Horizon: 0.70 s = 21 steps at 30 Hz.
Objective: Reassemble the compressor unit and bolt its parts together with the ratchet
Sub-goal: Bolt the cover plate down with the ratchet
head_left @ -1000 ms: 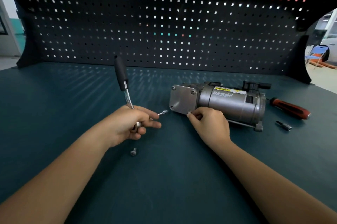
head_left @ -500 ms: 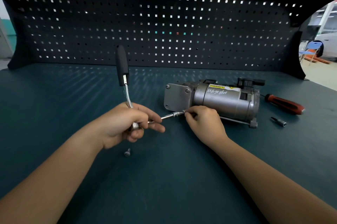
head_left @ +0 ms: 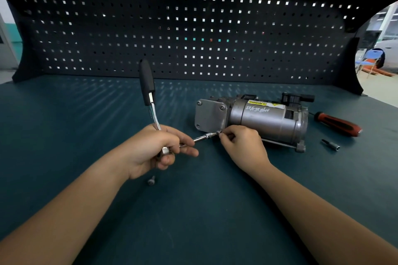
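Alignment of tool and bolt hole is what the coming turn depends on. At the left, the left hand (head_left: 159, 148) is curled round the head of the ratchet (head_left: 155, 118), whose black handle stands nearly upright above the fist. A loose bolt (head_left: 151, 180) lies on the surface (head_left: 64, 135) just below that hand, apart from it.

From the ratchet's head a slim extension bar (head_left: 201, 138) runs rightward and a little away from the person, low over the surface. Its tip meets the lower near corner of the square end plate (head_left: 210, 117).

That plate faces left, toward the tool. The compressor (head_left: 265, 120) lies on its side behind it, long axis running left to right across the surface. The bar seems to rise at a slight angle to that axis, so it probably wants squaring to the plate before any force goes on.

The right hand (head_left: 243, 146) is the nearer one to the joint. It rests against the compressor's near side, and its fingertips pinch at the bar's tip; whether they hold a bolt there I cannot tell, since they cover it.

Further right, well apart from both hands, lie a red-handled screwdriver (head_left: 338, 123) and a small socket bit (head_left: 331, 145).
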### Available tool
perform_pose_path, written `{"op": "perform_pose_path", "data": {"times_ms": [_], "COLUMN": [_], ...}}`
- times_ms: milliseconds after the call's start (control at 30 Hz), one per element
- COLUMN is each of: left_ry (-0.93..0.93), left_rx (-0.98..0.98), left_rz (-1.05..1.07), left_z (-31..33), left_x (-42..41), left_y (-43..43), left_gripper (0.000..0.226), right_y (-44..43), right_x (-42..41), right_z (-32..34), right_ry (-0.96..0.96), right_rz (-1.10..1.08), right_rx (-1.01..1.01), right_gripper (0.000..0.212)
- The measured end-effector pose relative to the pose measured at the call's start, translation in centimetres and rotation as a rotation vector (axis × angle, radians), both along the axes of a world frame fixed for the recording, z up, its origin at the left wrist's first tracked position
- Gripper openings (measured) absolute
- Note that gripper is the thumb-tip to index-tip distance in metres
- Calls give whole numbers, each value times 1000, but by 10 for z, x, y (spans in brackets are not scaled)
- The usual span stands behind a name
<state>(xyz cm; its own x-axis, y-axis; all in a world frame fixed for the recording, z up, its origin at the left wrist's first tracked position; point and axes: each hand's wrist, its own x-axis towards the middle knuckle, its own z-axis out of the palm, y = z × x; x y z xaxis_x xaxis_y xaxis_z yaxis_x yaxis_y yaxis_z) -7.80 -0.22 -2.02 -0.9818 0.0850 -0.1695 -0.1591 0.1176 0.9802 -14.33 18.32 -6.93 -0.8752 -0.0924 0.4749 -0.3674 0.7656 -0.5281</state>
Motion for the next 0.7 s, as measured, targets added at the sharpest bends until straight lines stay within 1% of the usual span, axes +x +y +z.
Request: {"op": "perform_pose_path", "data": {"times_ms": [133,400,467,633,667,700], "left_ry": [9,109,155,300,332,365], "left_rx": [-23,-180,-262,-568,-610,-650], "left_rz": [-5,-12,-12,-67,-67,-65], "left_z": [0,-2,-4,-8,-9,-10], "left_x": [1,4,5,9,9,10], "left_y": [1,8,10,14,15,16], "left_gripper": [33,31,30,28,26,25], "right_y": [0,-2,-2,-4,-7,-9], "right_x": [0,-1,0,3,5,7], "right_z": [0,-1,-1,2,4,6], "right_ry": [-1,-3,-18,-78,-122,-189], "right_rz": [-3,-12,-16,-22,-26,-15], "right_rx": [-2,-16,-15,-6,-51,-165], "right_gripper": [19,19,18,20,25,32]}}
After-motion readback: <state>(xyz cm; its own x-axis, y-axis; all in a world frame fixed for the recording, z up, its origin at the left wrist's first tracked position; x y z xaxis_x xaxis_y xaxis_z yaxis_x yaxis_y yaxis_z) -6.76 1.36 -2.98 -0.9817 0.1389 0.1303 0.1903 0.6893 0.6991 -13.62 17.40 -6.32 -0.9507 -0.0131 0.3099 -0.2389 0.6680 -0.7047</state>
